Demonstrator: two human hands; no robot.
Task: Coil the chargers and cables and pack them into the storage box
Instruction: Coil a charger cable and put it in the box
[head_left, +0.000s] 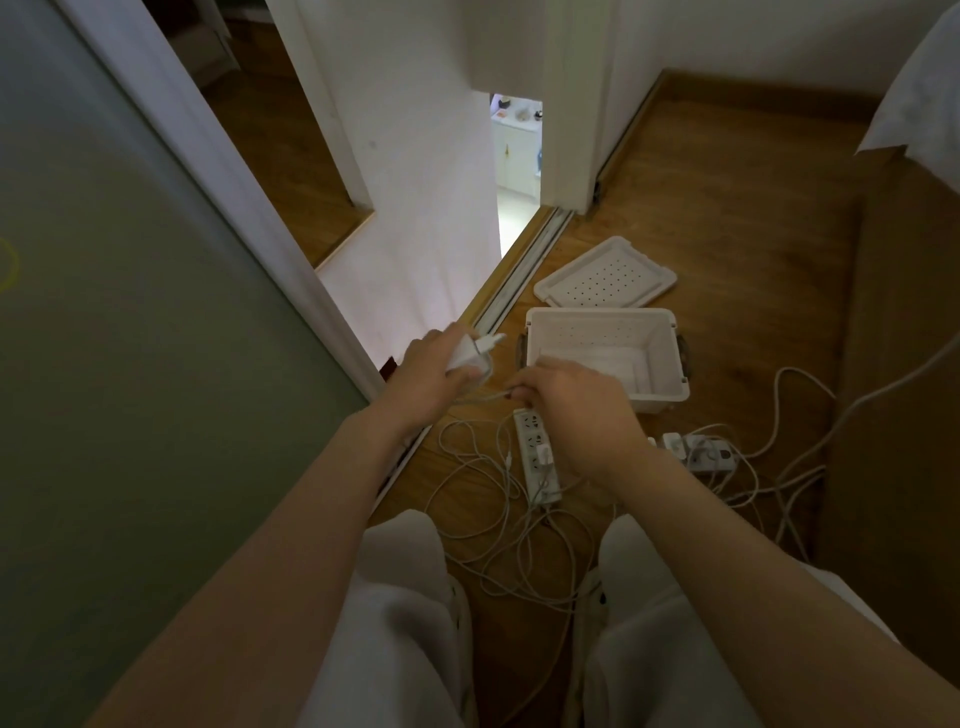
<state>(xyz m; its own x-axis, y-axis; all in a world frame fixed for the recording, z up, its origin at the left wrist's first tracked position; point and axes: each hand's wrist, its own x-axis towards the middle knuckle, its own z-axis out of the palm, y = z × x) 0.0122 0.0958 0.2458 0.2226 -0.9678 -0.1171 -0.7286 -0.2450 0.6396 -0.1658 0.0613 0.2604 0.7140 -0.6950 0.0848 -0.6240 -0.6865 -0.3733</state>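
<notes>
My left hand grips a white charger brick above the floor, left of the storage box. My right hand pinches that charger's thin white cable just in front of the box. The white perforated storage box stands open on the wooden floor, with something pale lying on its bottom. Its perforated lid lies behind it. A white power strip with a small plug in it lies below my right hand. Loose white cables tangle on the floor between my knees.
A second power strip with adapters lies right of my right wrist, with thicker white cords looping toward a brown bed frame. A sliding door track runs diagonally at left beside a frosted glass door. My knees fill the bottom.
</notes>
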